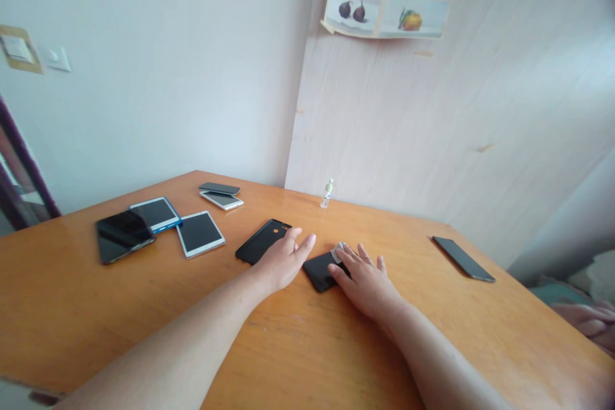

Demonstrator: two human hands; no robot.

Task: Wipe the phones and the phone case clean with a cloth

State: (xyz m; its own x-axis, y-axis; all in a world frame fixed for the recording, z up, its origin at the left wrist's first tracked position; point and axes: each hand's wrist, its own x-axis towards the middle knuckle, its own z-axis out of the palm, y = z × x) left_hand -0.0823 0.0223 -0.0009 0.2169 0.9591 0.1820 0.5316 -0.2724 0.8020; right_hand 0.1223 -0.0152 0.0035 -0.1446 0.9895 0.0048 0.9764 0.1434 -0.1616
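Note:
A black phone lies face up on the wooden table in front of me. My right hand rests over its right side, fingers spread and flat. Under those fingers a small whitish cloth or wipe shows at the phone's far edge; the rest of it is hidden. My left hand is just left of the phone, fingers stretched and thumb apart, holding nothing. It partly covers a black phone case with a round cutout; whether it touches the case I cannot tell.
Farther left on the table lie a white tablet, a blue-cased tablet, a dark tablet, a white phone and a dark phone. A small clear bottle stands behind. Another dark phone lies right.

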